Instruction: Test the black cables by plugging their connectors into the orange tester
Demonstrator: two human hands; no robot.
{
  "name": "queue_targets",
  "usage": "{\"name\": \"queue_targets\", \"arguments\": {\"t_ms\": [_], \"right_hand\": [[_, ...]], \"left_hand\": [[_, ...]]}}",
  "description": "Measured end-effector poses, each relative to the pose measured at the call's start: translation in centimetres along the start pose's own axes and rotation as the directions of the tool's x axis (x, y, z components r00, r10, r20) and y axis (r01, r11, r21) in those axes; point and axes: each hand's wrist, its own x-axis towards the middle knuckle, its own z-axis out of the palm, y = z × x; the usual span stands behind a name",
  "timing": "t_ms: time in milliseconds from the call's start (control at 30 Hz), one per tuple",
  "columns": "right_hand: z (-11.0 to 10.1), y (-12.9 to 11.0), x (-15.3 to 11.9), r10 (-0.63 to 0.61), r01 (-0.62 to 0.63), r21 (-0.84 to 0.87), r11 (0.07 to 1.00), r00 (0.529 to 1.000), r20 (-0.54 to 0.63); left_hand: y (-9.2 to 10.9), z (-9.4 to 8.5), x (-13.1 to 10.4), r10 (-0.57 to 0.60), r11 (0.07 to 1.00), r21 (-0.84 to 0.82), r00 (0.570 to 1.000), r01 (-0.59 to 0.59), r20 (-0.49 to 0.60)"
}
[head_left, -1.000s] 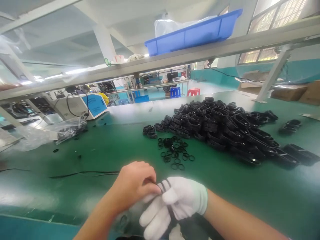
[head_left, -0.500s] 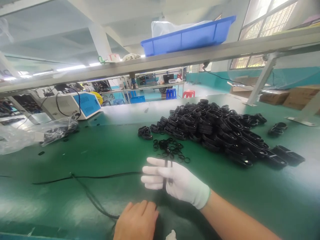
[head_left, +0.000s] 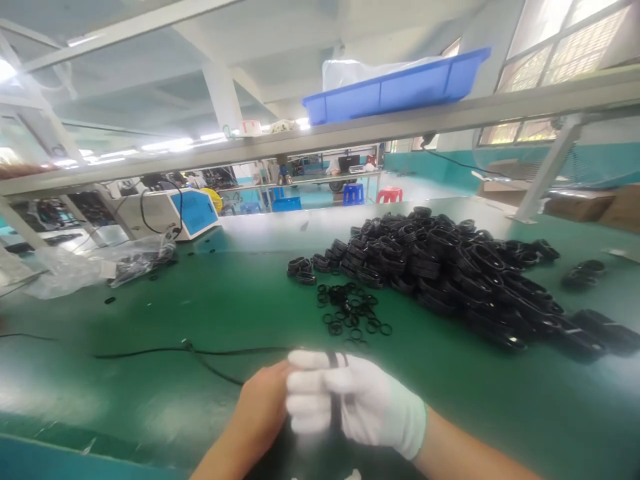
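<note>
A black cable (head_left: pixel 150 351) lies across the green table (head_left: pixel 220 313), with one stretch running to my right hand and another to my left. My right hand (head_left: pixel 345 400), in a white glove, has dark strands across its bent fingers, apparently turns of the cable. Bare and curled, my left hand (head_left: pixel 265 403) meets the right hand's fingertips; its own fingertips are hidden, and the cable disappears at it. Beyond the hands lie several small black rings (head_left: pixel 353 310), loosely heaped. Behind them rises a large pile of coiled black cables (head_left: pixel 430 260).
At the back left stand a white and blue machine (head_left: pixel 185 213) and a clear plastic bag (head_left: pixel 75 270) with dark parts. A shelf beam (head_left: pixel 240 148) spans overhead, bearing a blue tray (head_left: pixel 395 93). A metal post (head_left: pixel 550 167) rises at the right.
My left hand has moved up and right to touch my gloved hand. The right hand has come lower, its fingers closer together. The whole view has shifted slightly.
</note>
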Motion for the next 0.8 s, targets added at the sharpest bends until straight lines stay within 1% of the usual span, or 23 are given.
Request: {"name": "queue_targets", "arguments": {"t_ms": [67, 100, 167, 233, 267, 300, 333, 367, 400, 433, 467, 533, 600, 667, 700, 733, 800], "right_hand": [[0.0, -0.9, 0.1, -0.146, 0.154, 0.087, 0.984, 0.985, -0.092], [-0.1, -1.2, 0.2, -0.188, 0.205, 0.115, 0.972, 0.972, -0.141], [-0.2, -1.5, 0.4, -0.231, 0.261, 0.111, 0.959, 0.946, -0.228], [-0.2, -1.2, 0.4, -0.246, 0.276, 0.056, 0.96, 0.918, -0.312], [-0.2, -1.0, 0.4, -0.238, 0.258, 0.014, 0.966, 0.908, -0.346], [-0.3, -0.7, 0.3, -0.217, 0.222, -0.029, 0.975, 0.904, -0.37], [-0.3, -0.3, 0.2, -0.172, 0.16, -0.063, 0.985, 0.912, -0.372], [-0.4, 0.1, 0.1, -0.107, 0.085, -0.08, 0.993, 0.932, -0.347], [-0.5, 0.5, 0.0, -0.024, 0.001, -0.078, 0.997, 0.955, -0.294], [-0.6, 0.9, -0.1, 0.067, -0.082, -0.062, 0.995, 0.974, -0.219], [-0.8, 1.3, -0.1, 0.155, -0.161, -0.035, 0.986, 0.979, -0.132], [-1.1, 2.2, -0.1, 0.283, -0.283, 0.025, 0.959, 0.959, 0.014], [-1.2, 3.0, 0.0, 0.35, -0.356, 0.078, 0.931, 0.933, 0.08], [-1.0, 3.4, 0.1, 0.366, -0.377, 0.125, 0.918, 0.925, 0.101], [-0.8, 3.4, 0.1, 0.353, -0.364, 0.147, 0.92, 0.93, 0.101], [-0.6, 3.2, 0.1, 0.318, -0.328, 0.167, 0.93, 0.944, 0.086], [-0.1, 2.4, 0.2, 0.181, -0.179, 0.2, 0.963, 0.984, 0.008]], "left_hand": [[0.1, 1.6, -1.2, -0.05, 0.994, 0.099, 0.997, 0.055, -0.057], [0.4, 2.3, -1.8, -0.057, 0.989, 0.132, 0.995, 0.067, -0.077], [1.3, 3.1, -2.7, -0.041, 0.985, 0.163, 0.995, 0.056, -0.092], [2.4, 3.2, -3.1, -0.004, 0.987, 0.159, 0.997, 0.016, -0.079], [2.9, 2.9, -3.1, 0.014, 0.989, 0.148, 0.998, -0.004, -0.068], [3.2, 2.3, -3.0, 0.028, 0.991, 0.131, 0.998, -0.02, -0.055], [3.3, 1.6, -2.8, 0.04, 0.994, 0.107, 0.998, -0.035, -0.039], [3.3, 0.8, -2.5, 0.053, 0.996, 0.075, 0.998, -0.052, -0.02], [3.0, -0.1, -2.1, 0.064, 0.997, 0.033, 0.998, -0.064, 0.0], [2.6, -1.0, -1.7, 0.07, 0.997, -0.015, 0.997, -0.07, 0.022], [2.0, -1.8, -1.3, 0.069, 0.995, -0.069, 0.997, -0.066, 0.041], [0.9, -2.9, -0.6, 0.037, 0.984, -0.179, 0.996, -0.022, 0.081], [0.1, -3.0, -0.1, 0.02, 0.96, -0.28, 0.991, 0.018, 0.132], [-0.2, -2.4, 0.0, 0.013, 0.936, -0.348, 0.987, 0.044, 0.158], [-0.2, -1.9, -0.1, 0.0, 0.929, -0.365, 0.988, 0.057, 0.153], [0.0, -1.3, -0.4, -0.024, 0.926, -0.369, 0.99, 0.073, 0.137], [0.4, -0.2, -1.0, -0.09, 0.931, -0.344, 0.991, 0.12, 0.102]]}}
